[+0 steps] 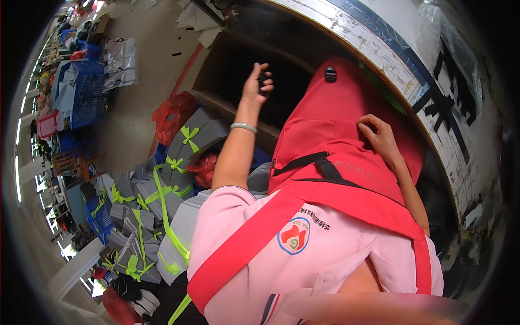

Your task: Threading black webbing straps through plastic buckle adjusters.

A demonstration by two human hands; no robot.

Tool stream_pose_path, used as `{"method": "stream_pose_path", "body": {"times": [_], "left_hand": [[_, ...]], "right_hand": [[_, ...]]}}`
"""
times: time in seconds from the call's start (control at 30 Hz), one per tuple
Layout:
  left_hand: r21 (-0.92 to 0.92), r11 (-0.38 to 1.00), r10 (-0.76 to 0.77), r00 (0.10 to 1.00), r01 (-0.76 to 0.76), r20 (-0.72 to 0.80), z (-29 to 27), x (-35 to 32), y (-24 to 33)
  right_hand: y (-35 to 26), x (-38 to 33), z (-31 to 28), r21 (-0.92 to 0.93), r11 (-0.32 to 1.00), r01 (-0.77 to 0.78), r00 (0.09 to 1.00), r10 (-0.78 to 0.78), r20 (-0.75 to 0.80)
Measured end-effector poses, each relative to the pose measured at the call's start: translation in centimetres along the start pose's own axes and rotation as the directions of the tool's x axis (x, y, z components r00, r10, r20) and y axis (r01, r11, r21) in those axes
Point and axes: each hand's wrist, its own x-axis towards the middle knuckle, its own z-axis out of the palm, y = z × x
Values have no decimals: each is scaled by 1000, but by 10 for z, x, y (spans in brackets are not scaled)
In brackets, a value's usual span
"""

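Head view: a red fabric bag [336, 135], smooth woven cloth with black webbing straps and a black plastic buckle [330, 74] at its far tip, lies with its long axis running from the person's chest up and away, its tapered end pointing toward the open cardboard box [227, 70]. The right hand [379, 135] presses on the bag's right side with fingers curled into the cloth. Left of the bag, the raised left hand [257, 84], wearing a pale bracelet, pinches a small dark object [264, 81]; bundles of grey sheets [157, 195] tied with green ribbon lie farther left.
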Motion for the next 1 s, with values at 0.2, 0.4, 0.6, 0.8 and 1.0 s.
{"method": "stream_pose_path", "body": {"times": [0.2, 0.4, 0.6, 0.8, 1.0], "left_hand": [[-161, 950, -205, 924, 268, 324, 143, -39, -81], [-205, 905, -312, 909, 373, 275, 191, -67, -117], [-256, 855, -395, 887, 451, 240, 169, -87, -111], [367, 924, -169, 976, 109, 135, 147, -63, -72], [866, 300, 321, 897, -399, 302, 151, -29, -75]], "right_hand": [[-38, 1, 8, 10, 982, 189, 982, -189, -22], [-57, 16, 17, -59, 904, 424, 899, -428, -93], [-41, 11, 22, -127, 819, 559, 822, -568, -44], [-31, 8, 6, 7, 903, 429, 898, -425, -112], [-5, 8, 6, -25, 944, 330, 944, -330, -21]]}}
